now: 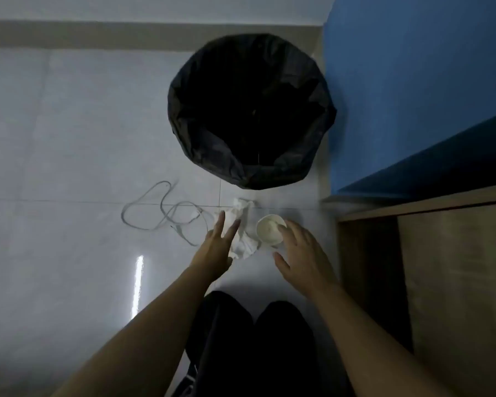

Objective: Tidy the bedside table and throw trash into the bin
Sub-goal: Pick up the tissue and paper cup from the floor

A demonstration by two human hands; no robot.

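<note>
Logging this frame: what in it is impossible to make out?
Bin contents, head view: the inside of the black liner is too dark.
Right hand and paper cup: motion blur hides whether the fingers touch it.
Left hand and tissue: contact unclear; the hand covers part of it.
Wooden cabinet: cut off by the right edge.
Cable: ends too blurred to identify.

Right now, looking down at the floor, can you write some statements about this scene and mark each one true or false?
1. The bin has a black bag inside. True.
2. The cup is inside the bin. False: it is on the floor, in front of the bin.
3. A white cable lies left of the tissue. True.
4. The left hand holds the cup. False: its straight fingers are over the tissue.
</note>
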